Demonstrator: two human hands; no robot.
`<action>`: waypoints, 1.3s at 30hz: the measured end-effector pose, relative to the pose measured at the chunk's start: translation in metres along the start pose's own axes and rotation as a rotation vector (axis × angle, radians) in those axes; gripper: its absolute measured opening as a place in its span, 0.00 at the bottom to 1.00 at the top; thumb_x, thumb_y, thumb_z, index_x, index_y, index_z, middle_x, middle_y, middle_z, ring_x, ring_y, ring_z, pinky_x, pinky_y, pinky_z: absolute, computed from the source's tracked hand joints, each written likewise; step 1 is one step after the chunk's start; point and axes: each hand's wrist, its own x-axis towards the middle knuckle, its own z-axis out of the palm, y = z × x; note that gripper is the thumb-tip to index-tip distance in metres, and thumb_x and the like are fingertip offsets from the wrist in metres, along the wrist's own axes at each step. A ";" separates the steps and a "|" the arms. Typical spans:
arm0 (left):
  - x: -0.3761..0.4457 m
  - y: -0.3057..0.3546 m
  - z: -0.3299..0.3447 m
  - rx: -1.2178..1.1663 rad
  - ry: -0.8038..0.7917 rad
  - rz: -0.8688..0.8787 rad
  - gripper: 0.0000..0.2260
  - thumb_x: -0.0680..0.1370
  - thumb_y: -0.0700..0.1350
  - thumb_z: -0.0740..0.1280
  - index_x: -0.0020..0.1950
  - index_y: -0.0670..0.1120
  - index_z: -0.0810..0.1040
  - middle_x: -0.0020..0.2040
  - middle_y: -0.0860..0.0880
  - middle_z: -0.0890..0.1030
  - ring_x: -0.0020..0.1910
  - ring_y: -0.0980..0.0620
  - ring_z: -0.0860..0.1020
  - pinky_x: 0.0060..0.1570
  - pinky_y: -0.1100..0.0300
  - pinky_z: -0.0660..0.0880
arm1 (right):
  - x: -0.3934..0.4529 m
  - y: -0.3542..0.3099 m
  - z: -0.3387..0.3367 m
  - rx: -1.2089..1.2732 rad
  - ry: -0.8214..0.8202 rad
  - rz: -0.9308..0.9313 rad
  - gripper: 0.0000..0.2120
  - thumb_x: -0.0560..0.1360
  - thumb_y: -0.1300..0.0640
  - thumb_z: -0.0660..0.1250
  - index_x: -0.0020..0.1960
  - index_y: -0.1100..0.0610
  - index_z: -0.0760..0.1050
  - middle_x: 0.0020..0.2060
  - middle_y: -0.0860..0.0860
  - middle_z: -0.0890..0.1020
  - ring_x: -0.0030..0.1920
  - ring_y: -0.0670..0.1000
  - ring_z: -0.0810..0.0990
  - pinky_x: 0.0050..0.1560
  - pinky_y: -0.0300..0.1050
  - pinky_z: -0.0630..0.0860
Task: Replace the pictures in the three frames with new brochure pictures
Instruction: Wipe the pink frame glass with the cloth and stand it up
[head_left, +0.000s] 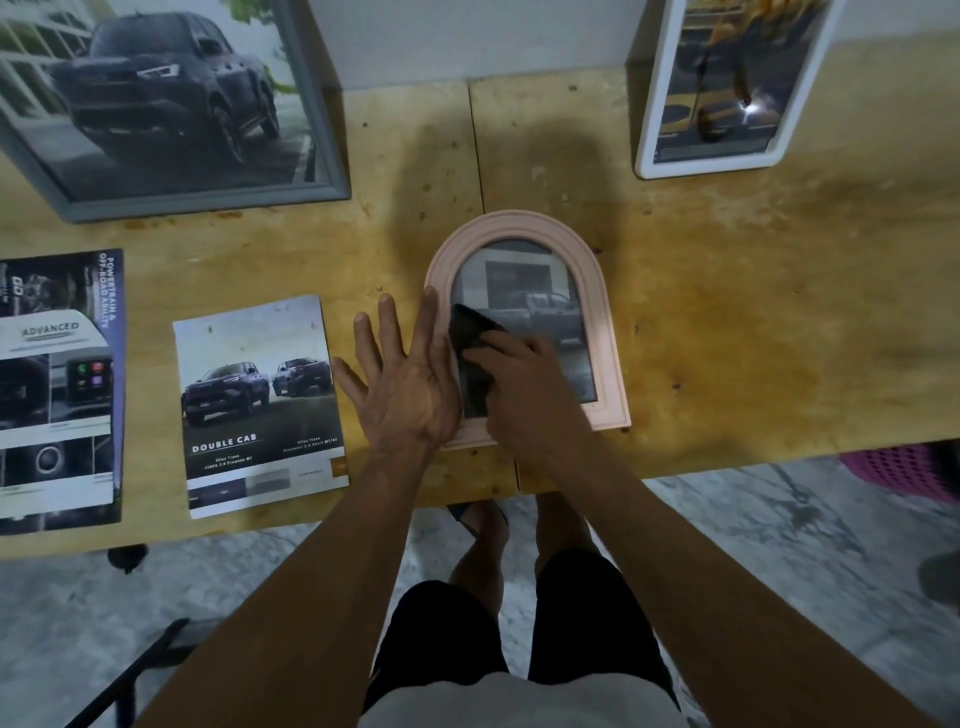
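A pink arched frame (597, 291) lies flat on the wooden table (753, 312) in front of me, with a grey pickup-truck picture behind its glass. My left hand (410, 384) rests open and flat on the frame's left edge, fingers spread. My right hand (519, 384) presses a black cloth (470, 353) onto the lower left of the glass. A grey rectangular frame (322, 130) with a dark truck picture leans at the back left. A white frame (779, 156) with a yellow vehicle picture leans at the back right.
A "Double Cab" brochure page (260, 405) lies left of my left hand. Another brochure (57, 384) lies at the table's left edge. A pink basket (904, 470) sits on the floor at the right. My legs and feet show below the table's front edge.
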 end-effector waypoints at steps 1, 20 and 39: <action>0.000 0.000 0.000 -0.006 -0.001 0.002 0.21 0.84 0.62 0.40 0.78 0.69 0.42 0.82 0.53 0.44 0.80 0.46 0.38 0.73 0.33 0.38 | -0.002 0.011 -0.005 -0.040 -0.013 0.015 0.24 0.72 0.67 0.64 0.68 0.57 0.74 0.69 0.54 0.72 0.64 0.61 0.67 0.64 0.53 0.69; 0.000 -0.001 0.003 -0.017 0.012 0.006 0.21 0.84 0.60 0.40 0.78 0.69 0.43 0.82 0.54 0.44 0.80 0.47 0.39 0.73 0.33 0.39 | -0.050 0.019 0.009 -0.345 0.088 0.019 0.12 0.74 0.51 0.59 0.54 0.52 0.77 0.53 0.51 0.76 0.51 0.56 0.74 0.46 0.50 0.67; 0.000 0.002 0.002 -0.011 -0.004 -0.026 0.21 0.84 0.60 0.40 0.77 0.70 0.42 0.82 0.54 0.42 0.80 0.49 0.37 0.74 0.34 0.37 | -0.052 0.071 -0.027 -0.586 0.354 -0.039 0.06 0.65 0.67 0.63 0.38 0.60 0.76 0.42 0.57 0.76 0.42 0.60 0.73 0.38 0.49 0.58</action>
